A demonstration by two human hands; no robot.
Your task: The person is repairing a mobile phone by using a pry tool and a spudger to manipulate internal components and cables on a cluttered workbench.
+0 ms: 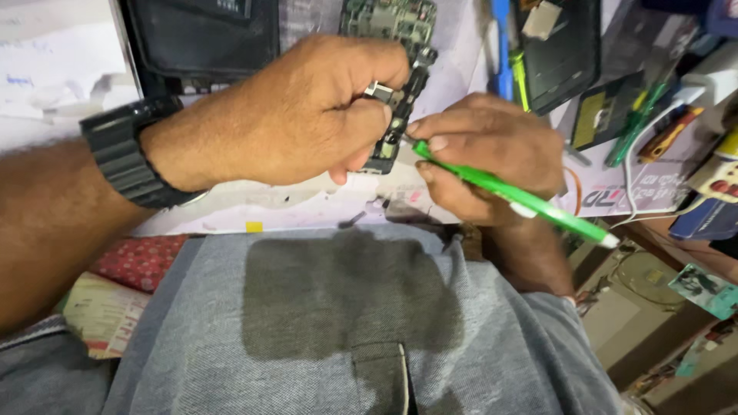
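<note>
My left hand [307,115] grips a green phone circuit board [400,46] by its narrow lower part, holding it up over the bench edge. A black wristwatch [127,154] sits on that wrist. My right hand [492,150] holds a bright green tool [507,192] like a pen, its tip touching the board's lower section just under my left thumb. The part of the board inside my left fingers is hidden.
A black phone back [204,38] lies at the upper left of the white bench top [292,204]. At the right lie a black device [565,54], green and orange tools [634,127], a white cable [638,154] and a blue tool [501,46]. My grey-clad lap [346,323] fills the foreground.
</note>
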